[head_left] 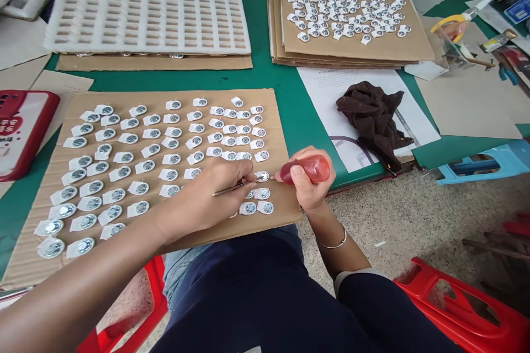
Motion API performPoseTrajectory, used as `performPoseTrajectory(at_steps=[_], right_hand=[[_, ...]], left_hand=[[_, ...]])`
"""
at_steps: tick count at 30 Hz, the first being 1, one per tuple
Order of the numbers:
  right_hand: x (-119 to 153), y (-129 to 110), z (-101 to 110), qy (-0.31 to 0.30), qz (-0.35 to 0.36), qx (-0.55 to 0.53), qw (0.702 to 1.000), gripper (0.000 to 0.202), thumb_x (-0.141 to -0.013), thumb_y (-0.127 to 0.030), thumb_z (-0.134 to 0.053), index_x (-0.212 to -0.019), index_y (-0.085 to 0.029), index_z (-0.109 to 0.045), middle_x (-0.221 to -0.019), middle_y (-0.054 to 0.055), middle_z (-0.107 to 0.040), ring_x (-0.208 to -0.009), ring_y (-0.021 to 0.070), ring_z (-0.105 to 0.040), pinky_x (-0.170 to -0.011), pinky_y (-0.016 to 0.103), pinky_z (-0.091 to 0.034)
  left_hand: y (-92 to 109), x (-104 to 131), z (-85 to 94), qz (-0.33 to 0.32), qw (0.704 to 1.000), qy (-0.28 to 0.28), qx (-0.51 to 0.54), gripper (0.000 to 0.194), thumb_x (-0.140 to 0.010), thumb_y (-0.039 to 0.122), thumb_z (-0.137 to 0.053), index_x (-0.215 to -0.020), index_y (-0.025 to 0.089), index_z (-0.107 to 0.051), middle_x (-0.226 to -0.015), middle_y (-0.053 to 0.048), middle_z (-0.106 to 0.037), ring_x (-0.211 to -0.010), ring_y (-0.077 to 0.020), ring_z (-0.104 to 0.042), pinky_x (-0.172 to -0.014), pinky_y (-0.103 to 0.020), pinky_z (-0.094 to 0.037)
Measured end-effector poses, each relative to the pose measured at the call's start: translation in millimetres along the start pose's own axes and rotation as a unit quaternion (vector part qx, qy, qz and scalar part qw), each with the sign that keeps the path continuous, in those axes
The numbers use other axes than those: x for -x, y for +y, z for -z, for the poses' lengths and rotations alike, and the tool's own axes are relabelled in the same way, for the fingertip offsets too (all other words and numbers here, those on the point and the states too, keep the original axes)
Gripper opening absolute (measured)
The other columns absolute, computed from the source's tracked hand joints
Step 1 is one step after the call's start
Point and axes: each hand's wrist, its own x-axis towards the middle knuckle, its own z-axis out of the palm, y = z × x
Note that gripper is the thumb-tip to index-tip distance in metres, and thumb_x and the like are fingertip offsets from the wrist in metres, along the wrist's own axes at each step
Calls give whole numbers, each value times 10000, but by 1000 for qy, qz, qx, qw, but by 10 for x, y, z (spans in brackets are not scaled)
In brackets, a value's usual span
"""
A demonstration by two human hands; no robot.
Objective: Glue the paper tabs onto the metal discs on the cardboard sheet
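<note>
My left hand (215, 193) is closed around thin metal tweezers (229, 188), whose tips are near a small round silver piece with a white tab (261, 176). My right hand (311, 190) grips a red squeeze bottle (305, 169) lying sideways, its narrow tip pointing left at that same piece. Whether the tip touches it, I cannot tell. Rows of similar pieces cover the brown cardboard sheet (286, 207) under my hands. Some of them are hidden beneath my left hand and forearm.
A white slotted tray (244, 22) lies on cardboard at the back left. Stacked cardboard (331, 52) at the back right bears many more pieces. Dark cloth (370, 116) rests on paper to the right; a red-cased phone (31, 132) lies left. Red stools stand below.
</note>
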Motion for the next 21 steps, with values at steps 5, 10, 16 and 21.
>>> performPoseTrajectory(at_steps=[5,10,16,21], right_hand=[[-1,6,-8,5,7,-2,1000,213,-799,-367,-613,-846,-189,-505,-717,5,-546,-648,158,-551,-570,315,-461],[3,13,-3,0,8,-7,1000,214,-794,-369,-618,-852,-191,-514,-718,8,-547,-661,164,-554,-574,320,-462],[-3,0,-3,-6,18,-6,1000,223,-798,-379,-615,-857,-193,-507,-712,4,-542,-659,162,-559,-578,318,-471],[5,-7,1,-16,11,-13,1000,226,-800,-375,-615,-864,-190,-503,-721,8,-551,-654,160,-556,-581,316,-471]], left_hand=[[-5,-16,24,26,1000,-11,6,126,-826,165,-458,-800,190,-579,-655,8,-589,-566,-122,-509,-528,-251,-343],[-7,-25,31,27,1000,-11,5,132,-829,169,-459,-796,198,-583,-657,8,-596,-574,-123,-515,-529,-247,-345],[-28,-20,24,28,1000,-9,2,133,-832,181,-465,-815,196,-595,-669,8,-599,-584,-120,-522,-530,-243,-346],[-22,-18,22,31,999,-6,-8,136,-837,193,-462,-804,196,-594,-653,11,-593,-577,-120,-515,-533,-248,-345]])
